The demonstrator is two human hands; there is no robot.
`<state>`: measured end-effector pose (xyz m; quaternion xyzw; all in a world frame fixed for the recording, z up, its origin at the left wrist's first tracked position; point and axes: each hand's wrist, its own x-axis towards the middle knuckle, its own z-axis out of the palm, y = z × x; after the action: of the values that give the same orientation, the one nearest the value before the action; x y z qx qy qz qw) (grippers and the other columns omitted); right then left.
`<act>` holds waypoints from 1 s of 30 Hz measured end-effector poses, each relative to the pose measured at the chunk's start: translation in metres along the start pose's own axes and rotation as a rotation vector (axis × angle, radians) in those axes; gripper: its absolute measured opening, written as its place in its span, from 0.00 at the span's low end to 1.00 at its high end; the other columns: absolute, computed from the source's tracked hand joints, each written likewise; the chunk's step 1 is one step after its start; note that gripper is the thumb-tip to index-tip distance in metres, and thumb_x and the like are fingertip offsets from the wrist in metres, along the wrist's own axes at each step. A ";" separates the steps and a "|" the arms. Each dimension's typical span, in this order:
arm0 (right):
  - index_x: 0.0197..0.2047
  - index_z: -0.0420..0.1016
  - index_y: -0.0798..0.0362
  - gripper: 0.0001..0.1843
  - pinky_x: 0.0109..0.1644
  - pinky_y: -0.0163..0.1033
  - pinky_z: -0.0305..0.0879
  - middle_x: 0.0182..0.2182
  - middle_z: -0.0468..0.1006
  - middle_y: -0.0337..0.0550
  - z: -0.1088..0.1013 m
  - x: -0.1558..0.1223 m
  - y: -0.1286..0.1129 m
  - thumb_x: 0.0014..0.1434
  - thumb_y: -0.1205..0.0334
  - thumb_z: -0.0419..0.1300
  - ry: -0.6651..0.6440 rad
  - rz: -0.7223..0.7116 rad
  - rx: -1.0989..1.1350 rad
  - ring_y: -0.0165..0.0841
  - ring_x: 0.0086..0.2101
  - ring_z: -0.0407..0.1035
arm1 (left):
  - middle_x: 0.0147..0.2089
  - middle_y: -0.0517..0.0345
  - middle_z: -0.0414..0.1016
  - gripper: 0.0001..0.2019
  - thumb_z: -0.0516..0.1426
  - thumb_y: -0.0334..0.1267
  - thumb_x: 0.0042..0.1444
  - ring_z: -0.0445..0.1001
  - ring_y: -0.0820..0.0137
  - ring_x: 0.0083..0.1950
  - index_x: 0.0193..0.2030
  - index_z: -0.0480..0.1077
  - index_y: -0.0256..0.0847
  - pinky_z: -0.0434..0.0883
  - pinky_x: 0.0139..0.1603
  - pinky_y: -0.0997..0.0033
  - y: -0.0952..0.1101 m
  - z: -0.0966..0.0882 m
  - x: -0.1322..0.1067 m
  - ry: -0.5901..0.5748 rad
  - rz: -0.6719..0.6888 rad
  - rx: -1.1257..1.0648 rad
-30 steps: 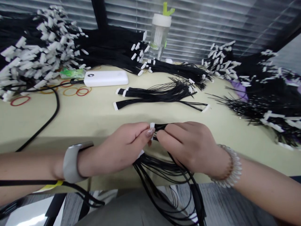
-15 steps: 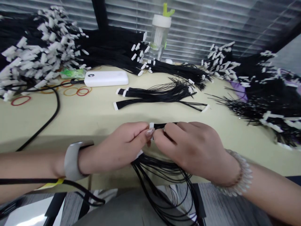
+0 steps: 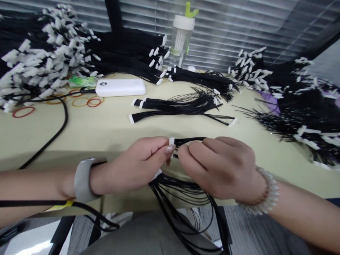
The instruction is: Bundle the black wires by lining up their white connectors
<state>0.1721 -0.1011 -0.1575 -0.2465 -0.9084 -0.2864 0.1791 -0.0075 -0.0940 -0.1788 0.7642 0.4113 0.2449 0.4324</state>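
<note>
My left hand (image 3: 145, 159) pinches a white connector (image 3: 171, 141) between thumb and forefinger near the table's front edge. Black wires (image 3: 190, 139) run from that connector to the right, toward my right hand (image 3: 216, 164). The right hand's fingers are curled closed by the wires, a little right of the connector; its fingertips are hidden, but wires pass into them. Under the left palm shows a second white connector (image 3: 157, 174), with a bundle of black wires (image 3: 180, 219) hanging from it over the table edge.
Wire harnesses (image 3: 170, 115) lie in the middle of the table (image 3: 101, 131). A white power bank (image 3: 120, 87), rubber bands (image 3: 23, 112) and a clear bottle (image 3: 180, 40) stand behind. Heaps of harnesses (image 3: 50, 53) fill the left and right sides. A black cable (image 3: 62, 124) crosses the left.
My right hand has moved slightly right, away from the white connector, uncovering more of the wires. The left hand stays on the connector.
</note>
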 end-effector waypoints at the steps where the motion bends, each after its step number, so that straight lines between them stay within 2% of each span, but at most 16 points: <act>1: 0.27 0.67 0.55 0.10 0.24 0.36 0.38 0.17 0.61 0.35 0.000 0.000 0.000 0.55 0.68 0.47 -0.008 -0.003 -0.003 0.25 0.19 0.47 | 0.20 0.67 0.56 0.15 0.43 0.38 0.59 0.55 0.78 0.22 0.22 0.55 0.39 0.57 0.24 0.79 0.000 0.000 0.000 0.005 -0.001 -0.008; 7: 0.29 0.68 0.53 0.08 0.24 0.36 0.37 0.19 0.62 0.36 0.003 0.000 -0.004 0.55 0.67 0.49 -0.045 -0.028 0.001 0.25 0.20 0.48 | 0.21 0.67 0.55 0.14 0.43 0.38 0.59 0.54 0.78 0.23 0.22 0.54 0.39 0.57 0.24 0.79 0.001 0.000 0.000 0.011 0.021 -0.005; 10: 0.27 0.66 0.53 0.07 0.24 0.36 0.38 0.18 0.61 0.35 0.005 0.001 -0.002 0.55 0.66 0.49 -0.048 -0.003 0.013 0.25 0.20 0.48 | 0.21 0.66 0.55 0.15 0.42 0.39 0.59 0.55 0.78 0.23 0.22 0.54 0.39 0.57 0.24 0.79 0.001 0.001 0.001 0.039 0.006 0.012; 15: 0.27 0.67 0.54 0.08 0.25 0.33 0.42 0.19 0.61 0.36 0.009 -0.005 0.011 0.56 0.66 0.49 -0.076 0.118 0.099 0.24 0.21 0.49 | 0.21 0.66 0.56 0.15 0.42 0.41 0.59 0.54 0.78 0.22 0.24 0.56 0.39 0.56 0.22 0.80 0.000 0.003 0.002 0.098 -0.074 -0.056; 18: 0.31 0.66 0.55 0.08 0.26 0.32 0.46 0.25 0.65 0.38 0.011 -0.009 0.017 0.55 0.59 0.52 -0.107 0.229 0.216 0.24 0.25 0.55 | 0.20 0.67 0.54 0.15 0.43 0.42 0.59 0.52 0.79 0.21 0.24 0.56 0.39 0.55 0.20 0.80 -0.001 0.003 0.002 0.146 -0.129 -0.102; 21: 0.29 0.63 0.57 0.16 0.27 0.31 0.48 0.29 0.64 0.42 0.007 -0.010 0.020 0.49 0.51 0.58 -0.012 0.335 0.280 0.25 0.28 0.57 | 0.19 0.66 0.53 0.15 0.44 0.44 0.58 0.53 0.79 0.20 0.24 0.56 0.39 0.55 0.19 0.80 -0.001 0.004 0.002 0.207 -0.155 -0.131; 23: 0.24 0.60 0.57 0.18 0.26 0.31 0.47 0.25 0.61 0.40 0.000 -0.010 0.021 0.47 0.50 0.60 0.019 0.373 0.294 0.24 0.26 0.55 | 0.18 0.67 0.53 0.16 0.44 0.46 0.58 0.54 0.79 0.18 0.24 0.57 0.40 0.54 0.17 0.80 -0.002 0.004 0.003 0.224 -0.189 -0.178; 24: 0.22 0.58 0.57 0.19 0.26 0.31 0.46 0.22 0.60 0.38 -0.003 -0.010 0.021 0.48 0.51 0.59 -0.031 0.378 0.331 0.23 0.24 0.53 | 0.17 0.67 0.53 0.16 0.43 0.46 0.58 0.53 0.79 0.17 0.24 0.56 0.40 0.54 0.16 0.80 -0.002 0.004 0.003 0.226 -0.211 -0.206; 26: 0.18 0.56 0.57 0.21 0.24 0.31 0.44 0.17 0.55 0.35 -0.009 -0.010 0.021 0.52 0.52 0.55 -0.240 0.362 0.488 0.21 0.20 0.48 | 0.17 0.67 0.52 0.16 0.43 0.47 0.58 0.53 0.79 0.16 0.24 0.56 0.40 0.53 0.14 0.80 -0.001 0.005 0.003 0.238 -0.235 -0.253; 28: 0.19 0.58 0.57 0.21 0.23 0.30 0.45 0.15 0.55 0.34 -0.013 -0.010 0.018 0.57 0.52 0.50 -0.459 0.359 0.682 0.20 0.19 0.46 | 0.17 0.67 0.53 0.16 0.43 0.46 0.58 0.53 0.79 0.16 0.24 0.56 0.40 0.53 0.14 0.80 -0.001 0.005 0.003 0.253 -0.225 -0.259; 30: 0.21 0.61 0.57 0.21 0.22 0.28 0.45 0.15 0.57 0.33 -0.013 -0.009 0.013 0.58 0.51 0.47 -0.573 0.376 0.835 0.19 0.19 0.48 | 0.17 0.66 0.54 0.16 0.43 0.45 0.58 0.54 0.79 0.17 0.23 0.55 0.40 0.55 0.16 0.80 -0.001 0.005 0.003 0.267 -0.196 -0.224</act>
<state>0.1890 -0.1027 -0.1462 -0.3808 -0.8976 0.2149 0.0553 -0.0025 -0.0936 -0.1824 0.6286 0.5074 0.3448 0.4780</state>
